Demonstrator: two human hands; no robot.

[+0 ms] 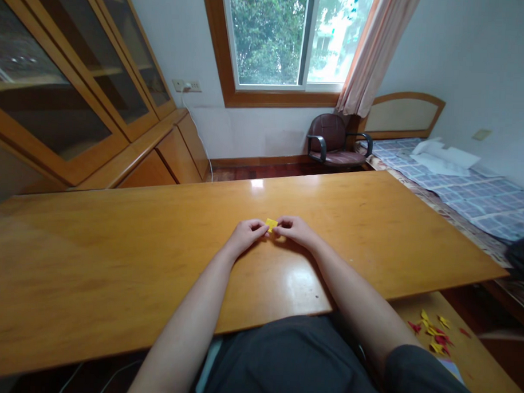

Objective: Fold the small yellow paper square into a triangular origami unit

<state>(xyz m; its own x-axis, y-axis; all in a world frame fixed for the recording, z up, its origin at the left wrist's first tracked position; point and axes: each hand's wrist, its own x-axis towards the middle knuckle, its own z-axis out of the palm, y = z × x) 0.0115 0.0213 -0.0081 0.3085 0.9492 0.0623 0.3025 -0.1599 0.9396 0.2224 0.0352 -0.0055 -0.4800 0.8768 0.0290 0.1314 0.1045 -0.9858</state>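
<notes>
A small folded piece of yellow paper (271,224) is held between my two hands, over the middle of the wooden table (113,260). My left hand (250,233) pinches its left side with thumb and fingers. On the opposite side, my right hand (296,228) grips the paper's right edge the same way. The fingertips cover parts of the paper, so its exact folds are too small to make out.
Several red and yellow folded paper pieces (433,334) lie on a lower wooden surface (492,371) at the right. Beyond the table stand a brown armchair (333,139) and a bed (473,181). A glass-door cabinet (122,137) lines the left wall.
</notes>
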